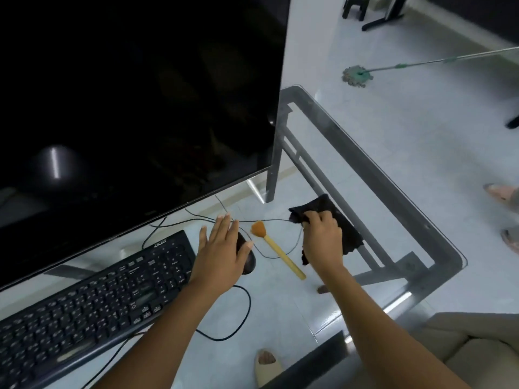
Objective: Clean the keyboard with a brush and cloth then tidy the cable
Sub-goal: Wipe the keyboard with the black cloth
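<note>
A black keyboard lies on the glass desk in front of a dark monitor. My left hand hovers flat with straight fingers over a black mouse, just right of the keyboard. An orange-bristled brush with a wooden handle lies between my hands. My right hand grips a black cloth lying on the desk. Thin black cables loop across the glass near the mouse and brush.
The large dark monitor fills the upper left. Through the glass I see the desk's metal frame and my slippered foot. A mop lies on the floor beyond; another person's feet stand at the right edge.
</note>
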A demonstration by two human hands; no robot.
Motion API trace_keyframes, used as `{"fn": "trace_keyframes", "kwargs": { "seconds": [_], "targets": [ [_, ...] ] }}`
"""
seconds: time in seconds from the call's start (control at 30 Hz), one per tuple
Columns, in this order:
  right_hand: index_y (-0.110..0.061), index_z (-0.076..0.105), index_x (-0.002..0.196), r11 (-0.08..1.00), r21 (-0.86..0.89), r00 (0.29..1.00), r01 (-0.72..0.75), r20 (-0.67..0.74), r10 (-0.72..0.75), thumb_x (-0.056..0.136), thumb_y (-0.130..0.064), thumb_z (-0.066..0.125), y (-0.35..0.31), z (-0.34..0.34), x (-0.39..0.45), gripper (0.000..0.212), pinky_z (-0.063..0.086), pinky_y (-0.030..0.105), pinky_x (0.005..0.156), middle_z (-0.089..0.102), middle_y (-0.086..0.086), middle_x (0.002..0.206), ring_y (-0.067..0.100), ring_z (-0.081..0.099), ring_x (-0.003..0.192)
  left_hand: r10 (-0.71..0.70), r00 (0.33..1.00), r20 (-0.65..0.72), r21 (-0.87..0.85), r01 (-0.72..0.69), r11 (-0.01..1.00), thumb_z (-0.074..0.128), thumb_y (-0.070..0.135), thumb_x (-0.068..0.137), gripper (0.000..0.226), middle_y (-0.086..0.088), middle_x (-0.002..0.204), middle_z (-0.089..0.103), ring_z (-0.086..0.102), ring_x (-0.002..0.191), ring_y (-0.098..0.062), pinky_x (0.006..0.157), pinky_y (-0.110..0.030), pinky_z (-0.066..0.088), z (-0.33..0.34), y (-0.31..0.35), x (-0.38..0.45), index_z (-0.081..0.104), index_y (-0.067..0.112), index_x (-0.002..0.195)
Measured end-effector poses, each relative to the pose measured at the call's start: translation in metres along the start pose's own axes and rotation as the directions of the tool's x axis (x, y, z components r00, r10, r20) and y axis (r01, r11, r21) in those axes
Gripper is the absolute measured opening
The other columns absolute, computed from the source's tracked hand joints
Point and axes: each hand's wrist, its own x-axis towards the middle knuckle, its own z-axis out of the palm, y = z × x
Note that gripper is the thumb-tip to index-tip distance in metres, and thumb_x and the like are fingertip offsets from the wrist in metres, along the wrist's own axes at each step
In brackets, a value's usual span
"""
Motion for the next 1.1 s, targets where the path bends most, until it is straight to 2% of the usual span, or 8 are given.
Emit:
{"fn": "trace_keyframes", "kwargs": {
  "seconds": [0.1, 0.3, 0.43, 0.53, 0.67, 0.83, 0.97, 1.1],
  "targets": [
    [-0.007, 0.061, 0.117, 0.985, 0.174, 1.0, -0.019, 0.01, 0.017, 0.096, -0.013, 0.05, -0.014, -0.009, 0.0, 0.024, 0.053, 0.04, 0.07, 0.055, 0.013, 0.101, 0.027, 0.057, 0.078, -0.017, 0.999, -0.043, -0.014, 0.016, 1.0, -0.001, 0.062, 0.086, 0.085, -0.005, 0.161, 0.01, -0.002, 0.148, -0.016, 0.119, -0.045, -0.003, -0.007, -0.017, -0.017, 0.023, 0.013, 0.15],
    [-0.018, 0.063, 0.119, 0.91, 0.356, 0.976, 0.211, -0.019, -0.218, 0.095, -0.014, 0.052, -0.104, -0.019, -0.031, 0.027, 0.057, 0.038, 0.066, 0.054, 0.009, 0.099, 0.024, 0.061, 0.073, -0.118, 0.988, -0.104, 0.0, 0.119, 0.993, 0.001, 0.061, 0.087, 0.083, -0.006, 0.16, 0.015, 0.005, 0.148, -0.02, 0.119, -0.046, 0.001, -0.032, -0.063, -0.064, 0.024, 0.012, 0.15],
    [-0.018, 0.069, 0.116, 0.847, 0.357, 0.911, 0.393, -0.029, -0.411, 0.088, -0.01, 0.063, -0.171, -0.019, -0.064, 0.029, 0.053, 0.028, 0.067, 0.059, 0.011, 0.09, 0.026, 0.062, 0.065, -0.194, 0.968, -0.16, -0.016, 0.194, 0.981, 0.006, 0.061, 0.089, 0.08, -0.007, 0.159, 0.017, 0.006, 0.148, -0.021, 0.119, -0.048, 0.004, -0.046, -0.101, -0.105, 0.027, 0.012, 0.149],
    [-0.019, 0.07, 0.114, 0.798, 0.374, 0.856, 0.473, 0.019, -0.517, 0.086, -0.011, 0.064, -0.213, -0.006, -0.093, 0.029, 0.053, 0.027, 0.074, 0.059, 0.009, 0.093, 0.024, 0.062, 0.072, -0.266, 0.947, -0.183, -0.042, 0.262, 0.964, 0.01, 0.064, 0.088, 0.083, -0.008, 0.159, 0.019, 0.008, 0.148, -0.02, 0.119, -0.048, 0.004, -0.052, -0.139, -0.145, 0.028, 0.009, 0.149],
    [-0.017, 0.072, 0.109, 0.709, 0.411, 0.767, 0.574, 0.033, -0.641, 0.081, -0.005, 0.067, -0.263, 0.019, -0.136, 0.031, 0.051, 0.025, 0.069, 0.057, 0.008, 0.093, 0.027, 0.057, 0.072, -0.385, 0.902, -0.198, -0.068, 0.379, 0.923, 0.015, 0.067, 0.087, 0.087, -0.01, 0.157, 0.025, 0.012, 0.147, -0.022, 0.119, -0.05, 0.007, -0.05, -0.196, -0.198, 0.031, 0.006, 0.147],
    [-0.019, 0.073, 0.106, 0.686, 0.384, 0.705, 0.618, 0.115, -0.699, 0.078, -0.004, 0.071, -0.309, 0.056, -0.18, 0.032, 0.053, 0.032, 0.064, 0.055, 0.005, 0.089, 0.028, 0.054, 0.066, -0.479, 0.862, -0.166, -0.066, 0.475, 0.877, 0.012, 0.072, 0.081, 0.095, -0.009, 0.16, 0.014, 0.002, 0.148, -0.021, 0.119, -0.048, 0.002, -0.046, -0.258, -0.25, 0.023, 0.007, 0.15],
    [-0.018, 0.073, 0.106, 0.674, 0.345, 0.671, 0.654, 0.147, -0.727, 0.076, -0.008, 0.077, -0.32, 0.078, -0.199, 0.032, 0.052, 0.034, 0.065, 0.055, 0.004, 0.087, 0.022, 0.056, 0.065, -0.468, 0.876, -0.114, -0.131, 0.454, 0.881, 0.013, 0.088, 0.071, 0.113, -0.003, 0.161, -0.001, -0.01, 0.147, -0.014, 0.118, -0.043, -0.008, -0.045, -0.299, -0.266, 0.01, 0.011, 0.153],
    [-0.022, 0.071, 0.112, 0.698, 0.275, 0.695, 0.662, 0.124, -0.708, 0.082, -0.02, 0.073, -0.313, 0.084, -0.203, 0.03, 0.047, 0.034, 0.07, 0.053, 0.003, 0.091, 0.021, 0.055, 0.074, -0.36, 0.932, -0.043, -0.2, 0.345, 0.917, 0.043, 0.09, 0.061, 0.127, 0.006, 0.158, -0.017, -0.025, 0.142, -0.006, 0.117, -0.04, -0.012, -0.043, -0.316, -0.271, -0.006, 0.017, 0.153]
  ]
}}
